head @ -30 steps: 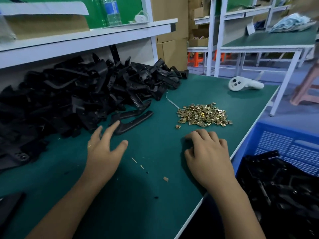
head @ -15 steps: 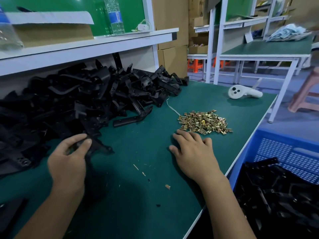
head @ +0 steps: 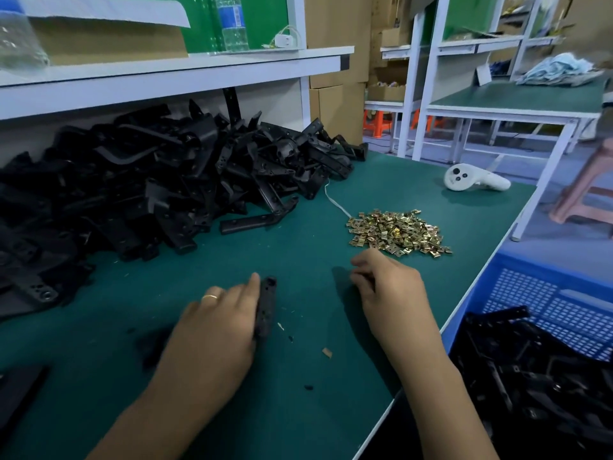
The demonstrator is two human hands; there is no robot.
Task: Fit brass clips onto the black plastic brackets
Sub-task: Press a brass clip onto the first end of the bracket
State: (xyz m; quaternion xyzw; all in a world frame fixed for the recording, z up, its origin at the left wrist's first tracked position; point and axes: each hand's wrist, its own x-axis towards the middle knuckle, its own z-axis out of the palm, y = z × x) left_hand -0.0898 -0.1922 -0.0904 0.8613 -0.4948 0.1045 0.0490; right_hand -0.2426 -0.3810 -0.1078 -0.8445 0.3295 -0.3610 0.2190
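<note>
Left hand [head: 212, 330] holds one black bracket [head: 266, 305] on green table [head: 331, 376], fingers curled round it. Right hand [head: 391, 293] at 3 o'clock of bracket, fingers curled; cannot tell if it holds clip. Brass clips [head: 399, 232] in small heap at 12 o'clock of right hand. Big pile of brackets [head: 149, 194] at 10 o'clock of left hand. Blue basket [head: 547, 303] at 3 o'clock.

Small factory assembly workshop: green-matted table [head: 298, 376] with white shelf [head: 172, 74], bulk heap of black plastic brackets [head: 149, 180], loose pile of brass clips [head: 398, 232], blue plastic crate [head: 547, 303] of parts, stacked cardboard boxes [head: 335, 61], further matching workstations [head: 514, 104] behind.
</note>
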